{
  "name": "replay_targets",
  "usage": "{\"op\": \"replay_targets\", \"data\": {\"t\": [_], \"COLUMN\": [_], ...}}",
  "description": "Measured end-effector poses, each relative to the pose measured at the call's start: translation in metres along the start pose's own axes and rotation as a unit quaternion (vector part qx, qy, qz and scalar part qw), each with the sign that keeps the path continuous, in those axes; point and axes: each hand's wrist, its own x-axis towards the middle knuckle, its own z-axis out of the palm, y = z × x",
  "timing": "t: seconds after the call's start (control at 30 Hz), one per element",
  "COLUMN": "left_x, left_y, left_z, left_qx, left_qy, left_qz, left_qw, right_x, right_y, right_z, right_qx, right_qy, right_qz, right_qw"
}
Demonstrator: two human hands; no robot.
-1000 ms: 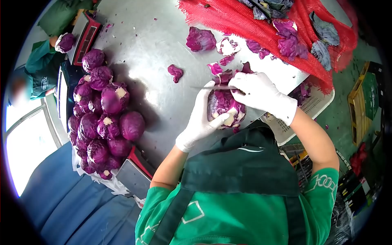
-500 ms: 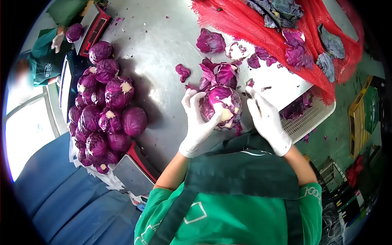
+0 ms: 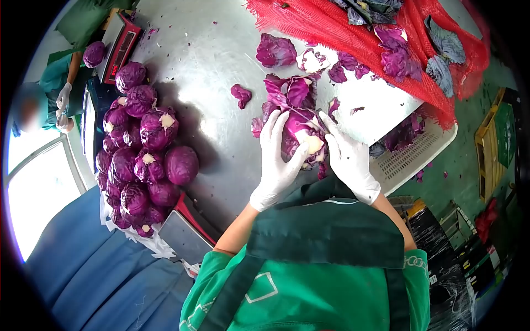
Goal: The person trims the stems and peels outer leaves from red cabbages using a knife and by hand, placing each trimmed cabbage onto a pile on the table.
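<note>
- I see the left hand (image 3: 279, 160) half open, curved round the side of a red cabbage (image 3: 301, 132), thumb by its pale stem end, seemingly steadying it on the steel table (image 3: 221, 60).
- The right hand (image 3: 349, 157) has fingers partly bent at the opposite side; I cannot tell whether it grips anything.
- Loose leaves (image 3: 298, 91) lie just beyond the cabbage, perhaps simply pushed aside.
- At left, heaped cabbages (image 3: 149, 165) lean together, probably propping one another; the lowest are hidden.
- Red mesh (image 3: 331, 33) hangs over part of the crate (image 3: 406, 163), and the top edge cuts it off.
</note>
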Motion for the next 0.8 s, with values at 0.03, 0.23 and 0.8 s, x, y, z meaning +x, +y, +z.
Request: {"op": "replay_targets", "data": {"t": [0.03, 0.23, 0.8], "left_x": [0.0, -0.009, 0.0], "left_y": [0.0, 0.001, -0.02], "left_z": [0.001, 0.008, -0.016], "left_qx": [-0.003, 0.008, 0.073], "left_qy": [0.002, 0.033, -0.005], "left_qz": [-0.009, -0.005, 0.164], "left_qw": [1.0, 0.999, 0.984], "right_x": [0.002, 0.023, 0.027], "right_y": [0.0, 0.024, -0.006], "right_z": [0.001, 0.002, -0.013], "right_qx": [-0.008, 0.0, -0.01], "right_qy": [-0.002, 0.024, -0.061], "right_qz": [0.014, 0.071, -0.105], "right_qw": [1.0, 0.997, 0.993]}}
